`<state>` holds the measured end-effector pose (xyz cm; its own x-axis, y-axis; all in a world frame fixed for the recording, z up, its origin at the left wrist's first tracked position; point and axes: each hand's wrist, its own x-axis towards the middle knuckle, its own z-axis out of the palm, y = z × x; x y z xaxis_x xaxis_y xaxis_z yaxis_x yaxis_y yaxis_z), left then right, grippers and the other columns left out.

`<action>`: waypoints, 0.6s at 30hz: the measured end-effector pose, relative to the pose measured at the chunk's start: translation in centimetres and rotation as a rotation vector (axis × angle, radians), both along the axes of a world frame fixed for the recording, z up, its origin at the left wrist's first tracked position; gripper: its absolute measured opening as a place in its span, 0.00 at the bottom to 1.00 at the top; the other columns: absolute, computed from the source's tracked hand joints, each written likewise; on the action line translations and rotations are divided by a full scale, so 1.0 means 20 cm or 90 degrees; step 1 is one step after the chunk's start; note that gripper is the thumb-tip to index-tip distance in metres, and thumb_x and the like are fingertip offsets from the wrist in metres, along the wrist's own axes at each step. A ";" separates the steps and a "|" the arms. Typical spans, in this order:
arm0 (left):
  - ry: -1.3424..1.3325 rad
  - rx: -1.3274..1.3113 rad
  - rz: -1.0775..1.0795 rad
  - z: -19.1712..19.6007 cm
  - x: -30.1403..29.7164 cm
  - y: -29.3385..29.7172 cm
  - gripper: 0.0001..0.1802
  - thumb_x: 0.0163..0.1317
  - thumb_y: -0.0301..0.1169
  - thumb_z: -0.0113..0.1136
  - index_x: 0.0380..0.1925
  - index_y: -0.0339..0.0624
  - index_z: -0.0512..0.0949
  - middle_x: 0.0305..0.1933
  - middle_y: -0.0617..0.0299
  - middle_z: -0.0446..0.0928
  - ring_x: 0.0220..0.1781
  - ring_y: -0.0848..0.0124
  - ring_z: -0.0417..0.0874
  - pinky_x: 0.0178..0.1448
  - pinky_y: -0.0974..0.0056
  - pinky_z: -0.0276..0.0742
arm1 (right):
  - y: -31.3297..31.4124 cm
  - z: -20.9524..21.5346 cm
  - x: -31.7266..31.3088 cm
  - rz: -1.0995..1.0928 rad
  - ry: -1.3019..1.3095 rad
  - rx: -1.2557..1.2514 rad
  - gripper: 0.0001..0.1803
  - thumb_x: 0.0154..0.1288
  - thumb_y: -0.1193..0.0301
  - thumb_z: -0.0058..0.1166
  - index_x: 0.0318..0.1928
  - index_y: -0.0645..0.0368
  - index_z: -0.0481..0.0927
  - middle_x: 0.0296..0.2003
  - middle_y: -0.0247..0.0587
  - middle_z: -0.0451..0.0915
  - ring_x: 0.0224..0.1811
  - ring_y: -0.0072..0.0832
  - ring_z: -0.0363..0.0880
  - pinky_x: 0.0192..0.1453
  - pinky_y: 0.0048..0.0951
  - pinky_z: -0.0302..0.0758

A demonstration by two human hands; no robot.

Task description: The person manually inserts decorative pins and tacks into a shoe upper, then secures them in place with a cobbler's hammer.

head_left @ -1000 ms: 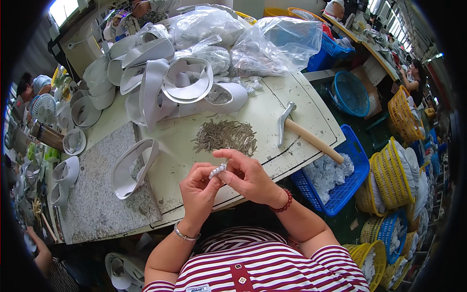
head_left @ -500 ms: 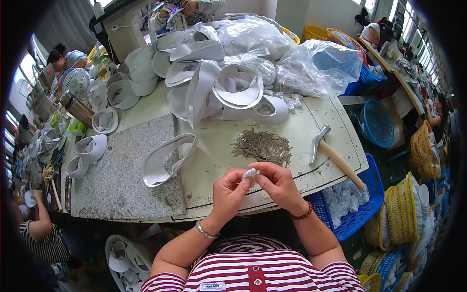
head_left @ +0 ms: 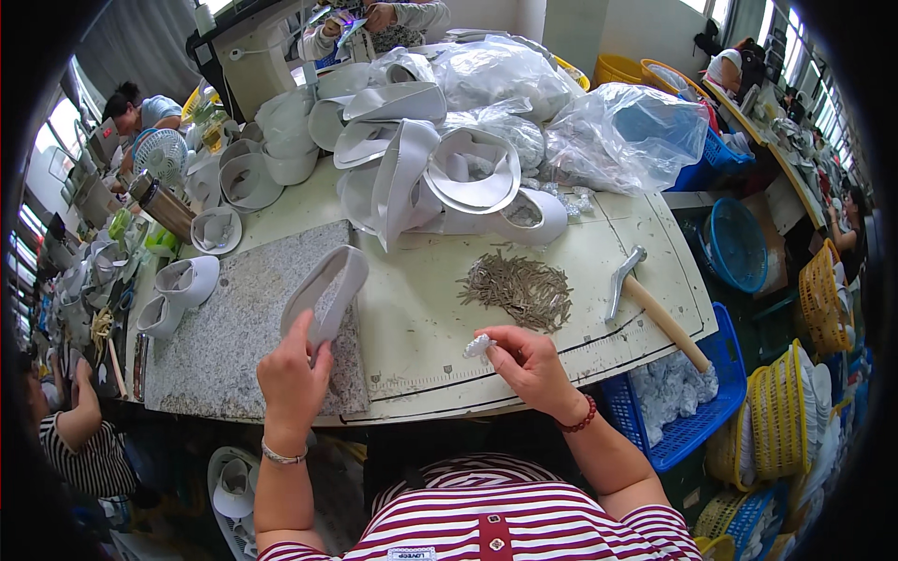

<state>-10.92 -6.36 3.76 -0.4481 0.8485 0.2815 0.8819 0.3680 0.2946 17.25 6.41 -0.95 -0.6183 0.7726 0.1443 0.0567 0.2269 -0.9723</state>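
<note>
Head view: the left hand (head_left: 292,379) reaches over the grey stone slab (head_left: 224,346) and grips the near end of a white shoe upper (head_left: 327,292), fingers curled round its edge, the upper standing tilted on the slab's right part. The right hand (head_left: 528,365) is closed in a pinch on a small silvery piece (head_left: 478,347), held just above the pale tabletop (head_left: 421,318) near its front edge. Just beyond that hand lies a heap of small nails (head_left: 519,285), and to their right a hammer (head_left: 645,299) rests on the table, handle pointing toward the blue crate (head_left: 702,411). A pile of white uppers (head_left: 440,173) and clear plastic bags (head_left: 617,136) fill the far side of the table
</note>
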 end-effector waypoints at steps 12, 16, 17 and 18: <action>0.010 -0.031 -0.348 0.05 0.04 0.10 0.25 0.49 0.26 0.65 0.51 0.40 0.79 0.52 0.52 0.81 0.62 0.55 0.77 0.64 0.55 0.70 | -0.06 0.00 0.01 -0.004 -0.023 0.055 0.12 0.69 0.78 0.53 0.50 0.65 0.81 0.20 0.25 0.71 0.21 0.11 0.61 0.24 0.18 0.59; -0.221 -0.065 -0.364 0.05 -0.05 0.11 0.25 0.51 0.26 0.64 0.53 0.42 0.79 0.56 0.55 0.79 0.61 0.54 0.77 0.67 0.58 0.65 | -0.07 -0.02 0.01 -0.005 -0.024 0.055 0.12 0.69 0.78 0.54 0.50 0.66 0.81 0.21 0.25 0.72 0.21 0.11 0.62 0.25 0.18 0.60; -0.220 -0.065 -0.363 0.06 -0.08 0.12 0.25 0.51 0.26 0.64 0.53 0.42 0.79 0.56 0.55 0.79 0.61 0.54 0.77 0.67 0.58 0.65 | -0.07 -0.02 0.00 0.000 -0.019 0.052 0.12 0.69 0.78 0.54 0.50 0.66 0.81 0.22 0.25 0.72 0.22 0.11 0.63 0.25 0.18 0.60; -0.354 -0.091 -0.357 0.07 -0.11 0.12 0.25 0.51 0.26 0.64 0.54 0.43 0.79 0.57 0.56 0.79 0.60 0.55 0.76 0.67 0.58 0.65 | -0.07 -0.03 0.00 0.005 -0.014 0.049 0.12 0.69 0.77 0.54 0.50 0.66 0.81 0.22 0.26 0.73 0.22 0.11 0.63 0.25 0.18 0.61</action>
